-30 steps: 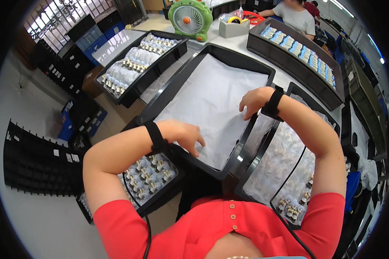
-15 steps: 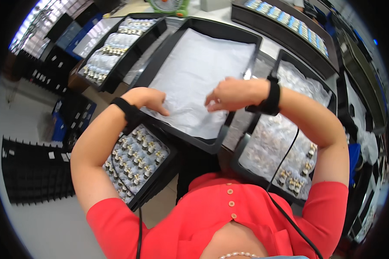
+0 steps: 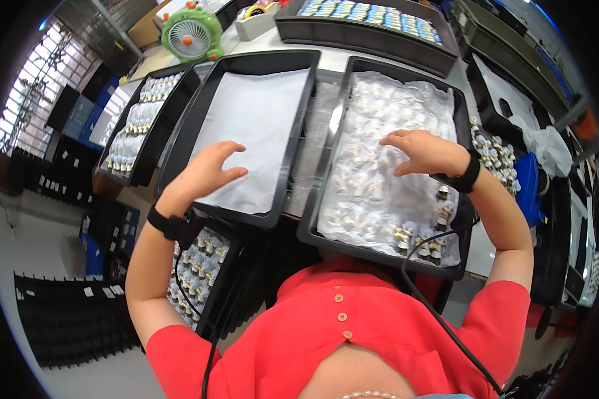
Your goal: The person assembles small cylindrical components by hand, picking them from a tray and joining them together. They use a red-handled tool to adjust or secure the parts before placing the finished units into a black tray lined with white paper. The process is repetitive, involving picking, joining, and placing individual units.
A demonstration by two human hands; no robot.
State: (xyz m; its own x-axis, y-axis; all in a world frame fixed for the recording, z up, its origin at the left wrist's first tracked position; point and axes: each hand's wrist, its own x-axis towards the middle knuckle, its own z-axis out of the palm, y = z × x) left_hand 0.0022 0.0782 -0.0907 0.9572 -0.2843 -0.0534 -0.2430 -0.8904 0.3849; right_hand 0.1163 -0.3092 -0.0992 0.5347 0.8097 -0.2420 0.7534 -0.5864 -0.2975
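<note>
My left hand (image 3: pixel 214 170) hovers over the near left part of a black tray (image 3: pixel 298 136), thumb and fingers apart, holding nothing. A smooth white sheet (image 3: pixel 256 113) lines that tray. Above the black tray (image 3: pixel 373 253) on the right is my right hand (image 3: pixel 427 154), also with spread fingers and nothing in them. Crinkled thin white sheeting (image 3: pixel 363 156) covers most of what lies in this right tray, and lumpy shapes show through it. Several small figurines (image 3: pixel 427 245) lie uncovered at its near right corner. Whether my right fingertips touch the sheeting I cannot tell.
Figurines (image 3: pixel 194 276) fill a lower tray beneath my left forearm. Another tray of figurines (image 3: pixel 140 118) stands at the left. A green fan (image 3: pixel 192 36) and a grey crate (image 3: pixel 353 34) are at the back. A blue bin (image 3: pixel 528 193) is at the right. Cables hang from both wrists.
My right hand has gone from the white-lined tray to over the right tray. My left hand has lifted slightly from the sheet's near edge and opened. The view has swung right.
</note>
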